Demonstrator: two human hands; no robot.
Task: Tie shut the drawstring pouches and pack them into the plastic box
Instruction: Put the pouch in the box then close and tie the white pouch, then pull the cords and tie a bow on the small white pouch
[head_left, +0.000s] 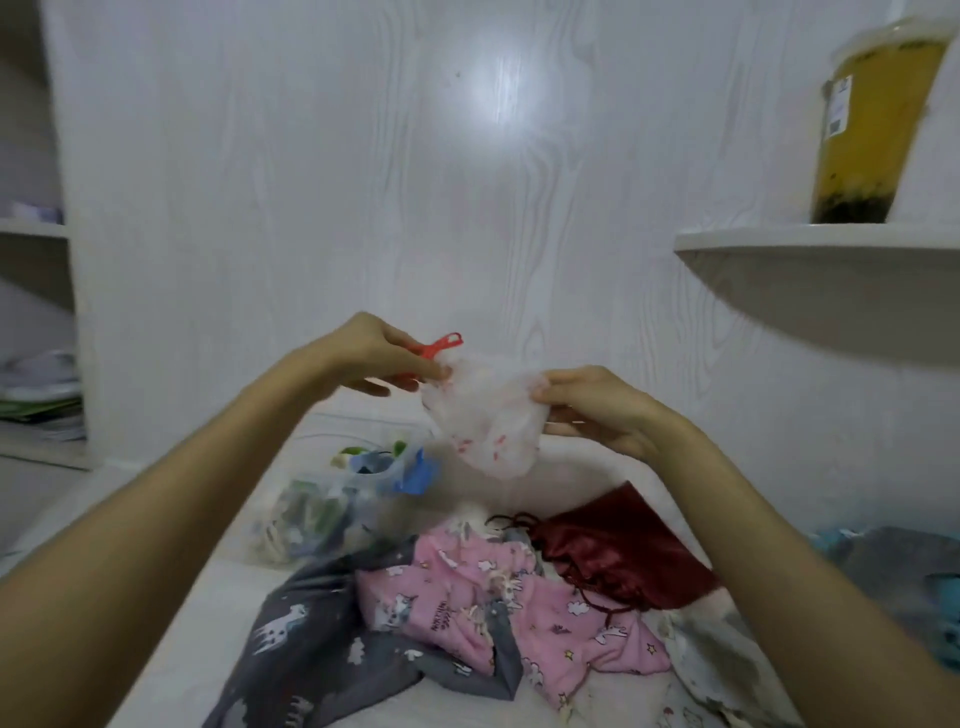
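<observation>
I hold a sheer white pouch (488, 415) with small red marks up in the air between both hands. My left hand (382, 358) pinches its left top corner together with the red ribbon drawstring (436, 347). My right hand (597, 408) grips the pouch's right edge. Below it stands the clear plastic box (332, 499) with a blue latch, holding several small items. On the white surface lie a dark red satin pouch (618, 551) with loose cords, a pink printed pouch (467, 582) and a grey printed pouch (322, 639).
A white wood-grain wall (363, 182) rises right behind the work area. A curved shelf (815, 244) at the right carries a tall yellow cup (878, 130). Shelves with papers (39, 395) sit at the left. Grey and teal fabric (904, 571) lies at the right edge.
</observation>
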